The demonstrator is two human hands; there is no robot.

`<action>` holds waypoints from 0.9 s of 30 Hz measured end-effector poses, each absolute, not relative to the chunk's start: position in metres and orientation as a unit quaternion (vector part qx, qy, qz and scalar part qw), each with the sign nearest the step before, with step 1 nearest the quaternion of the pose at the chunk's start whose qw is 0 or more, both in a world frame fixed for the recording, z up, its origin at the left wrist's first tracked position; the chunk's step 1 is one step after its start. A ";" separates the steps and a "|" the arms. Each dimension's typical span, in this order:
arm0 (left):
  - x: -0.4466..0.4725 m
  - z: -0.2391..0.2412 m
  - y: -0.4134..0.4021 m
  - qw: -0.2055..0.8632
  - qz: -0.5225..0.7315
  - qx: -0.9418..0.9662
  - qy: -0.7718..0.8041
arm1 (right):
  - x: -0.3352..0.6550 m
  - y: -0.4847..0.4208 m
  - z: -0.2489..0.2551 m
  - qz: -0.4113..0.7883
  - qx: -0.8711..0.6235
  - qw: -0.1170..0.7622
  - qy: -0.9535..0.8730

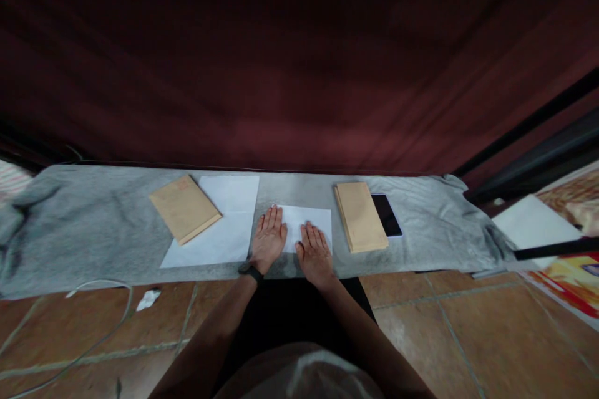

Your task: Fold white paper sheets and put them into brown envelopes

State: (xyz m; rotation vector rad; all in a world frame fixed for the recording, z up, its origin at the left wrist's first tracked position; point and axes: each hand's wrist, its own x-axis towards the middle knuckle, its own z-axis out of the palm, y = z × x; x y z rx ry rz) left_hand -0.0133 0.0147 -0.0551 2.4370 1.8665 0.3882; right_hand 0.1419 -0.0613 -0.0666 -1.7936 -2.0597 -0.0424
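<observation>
A folded sheet of white paper (294,218) lies in front of me on the grey cloth (299,190). My left hand (269,237), with a dark band on its wrist, rests flat over the paper's left edge. Flat on the paper's right part lies my right hand (316,254), fingers stretched out. Neither hand grips anything. Left of them are larger white sheets (229,224), partly covered by a brown envelope (185,209) lying at a slant. On the right sits a stack of brown envelopes (362,218), overlapping a dark-screened phone (387,215).
A dark red curtain (281,75) hangs behind the cloth-covered surface. On the tiled floor (407,324) are a white cable (124,312) and a crumpled white scrap (148,299). Black bars (533,131) and a colourful printed box (571,280) stand at the right.
</observation>
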 end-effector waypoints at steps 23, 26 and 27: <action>0.041 -0.058 -0.041 0.057 0.152 0.853 0.496 | 0.181 -0.082 -0.073 -0.056 -0.672 0.196 -0.712; 0.035 -0.059 -0.043 0.045 0.146 0.848 0.507 | 0.182 -0.082 -0.073 -0.060 -0.671 0.195 -0.713; 0.029 -0.059 -0.042 0.038 0.147 0.844 0.514 | 0.182 -0.081 -0.074 -0.062 -0.670 0.196 -0.713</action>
